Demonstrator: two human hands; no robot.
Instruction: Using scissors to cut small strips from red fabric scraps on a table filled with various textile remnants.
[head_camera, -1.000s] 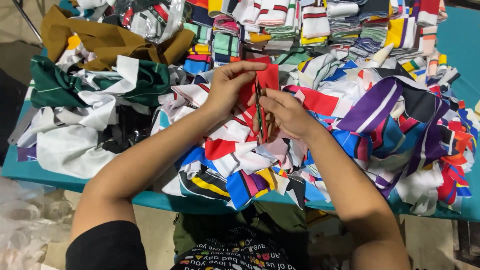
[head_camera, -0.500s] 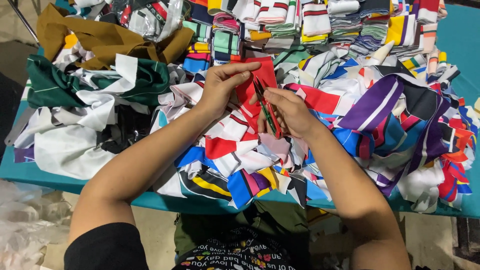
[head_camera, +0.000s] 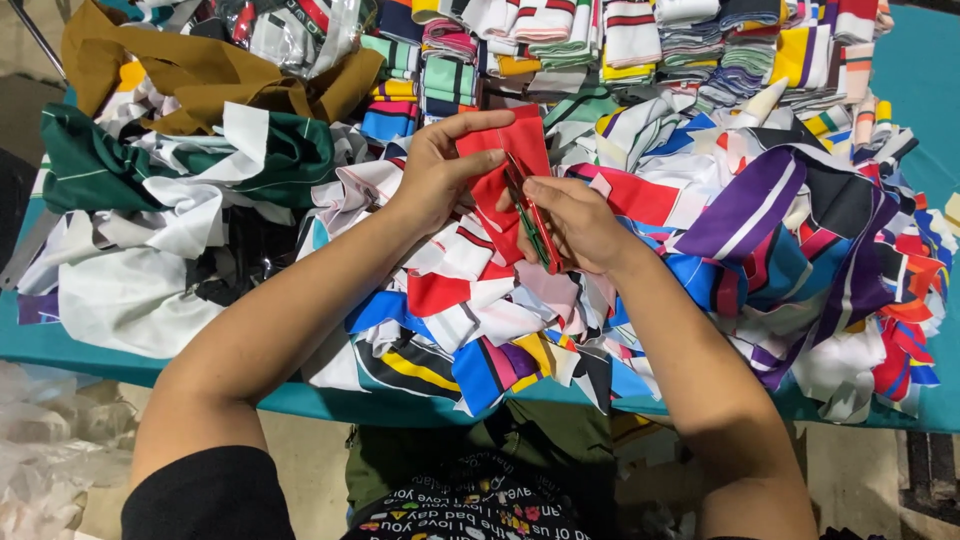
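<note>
Two bare hands are working over a teal surface (head_camera: 930, 100) that is carrying a wide heap of striped and coloured cloth scraps (head_camera: 780, 230), with folded stacks (head_camera: 620, 35) lying along its far edge and a brown cloth (head_camera: 210, 75) at far left. Above the heap's middle, the red cloth piece (head_camera: 505, 165) is being held up with its long axis running from far to near, slightly tilted. The left hand (head_camera: 440, 170) is pinching the upper left edge of the piece, thumb in front and fingers curled behind. The right hand (head_camera: 575, 225) is lying just right of the piece and is closed around a thin red-handled tool (head_camera: 530, 222), probably small snips, whose length is running along the lower right edge of the piece. Both hands are touching the piece; neither is nearer.

Compared with the earlier frames, the piece is sitting slightly farther from the body, and the tool is staying against the same edge.
</note>
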